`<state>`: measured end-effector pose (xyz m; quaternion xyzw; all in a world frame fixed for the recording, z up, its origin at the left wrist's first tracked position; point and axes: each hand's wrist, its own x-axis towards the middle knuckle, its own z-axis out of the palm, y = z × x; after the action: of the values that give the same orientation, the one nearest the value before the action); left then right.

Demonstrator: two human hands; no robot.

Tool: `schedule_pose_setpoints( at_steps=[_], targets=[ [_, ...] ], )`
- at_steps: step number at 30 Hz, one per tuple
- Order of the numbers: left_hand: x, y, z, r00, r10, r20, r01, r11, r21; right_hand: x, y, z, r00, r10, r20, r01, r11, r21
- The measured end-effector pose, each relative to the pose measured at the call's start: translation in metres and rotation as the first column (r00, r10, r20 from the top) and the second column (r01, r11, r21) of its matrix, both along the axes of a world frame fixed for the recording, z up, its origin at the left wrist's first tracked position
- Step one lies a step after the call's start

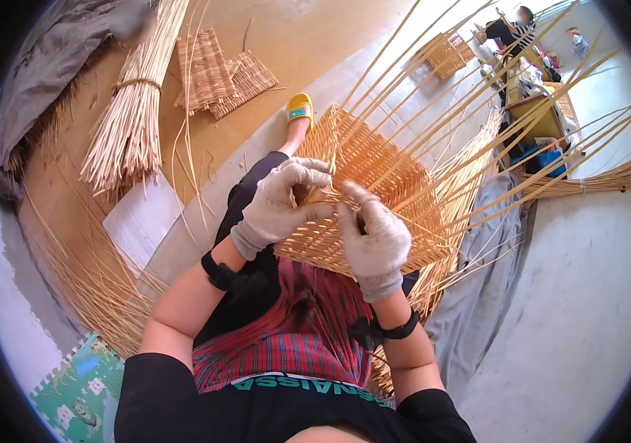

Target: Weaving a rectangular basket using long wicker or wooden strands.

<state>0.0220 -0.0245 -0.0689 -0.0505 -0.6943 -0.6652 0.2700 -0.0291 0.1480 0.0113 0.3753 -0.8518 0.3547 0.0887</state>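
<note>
A square woven wicker basket point(393, 159) rests tilted on my lap, with long loose willow rods fanning up and right from its rim. My left hand point(286, 203), in a pale work glove, pinches a willow rod at the near left corner of the rim. Just to its right, my right hand point(376, 244), gloved too, has thumb and forefinger closed at the same spot on the rim. The fingertips of both hands nearly meet there, and they partly hide the rod between them. A red checked cloth point(304, 317) covers my lap below the basket.
To the left lies a tied bundle of willow rods point(134, 111) beside flat woven panels point(219, 74). More rods point(470, 177) lie beyond the basket at right, near a grey cloth point(478, 280). Another woven basket point(448, 55) stands farther off. A person point(515, 33) is at the far right.
</note>
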Motion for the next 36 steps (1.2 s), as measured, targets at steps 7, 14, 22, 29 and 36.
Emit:
schedule_pose_setpoints(
  at_steps=[7,14,22,29,36],
  targets=[
    [0.01,0.005,0.018,0.973,0.213,-0.089,-0.231,0.916,-0.329,0.004,0.009,-0.015,0.995,-0.09,-0.033,0.088,0.994,-0.06],
    [0.013,0.013,0.027,0.958,0.274,-0.085,-0.274,0.784,-0.557,0.012,0.043,-0.023,0.962,-0.238,0.133,0.223,0.968,0.118],
    [0.035,0.03,0.037,0.893,0.419,-0.167,-0.418,0.629,-0.656,0.045,0.061,-0.033,0.875,-0.045,0.482,0.09,0.994,-0.069],
    [0.1,-0.009,-0.034,0.826,0.562,0.047,-0.55,0.821,-0.156,0.12,0.158,-0.065,0.729,-0.124,0.673,-0.361,0.766,0.532],
    [0.315,-0.094,-0.248,0.015,0.37,0.929,-0.585,0.757,-0.292,0.168,0.251,-0.111,0.919,0.156,0.362,-0.383,0.566,0.73]
  ],
)
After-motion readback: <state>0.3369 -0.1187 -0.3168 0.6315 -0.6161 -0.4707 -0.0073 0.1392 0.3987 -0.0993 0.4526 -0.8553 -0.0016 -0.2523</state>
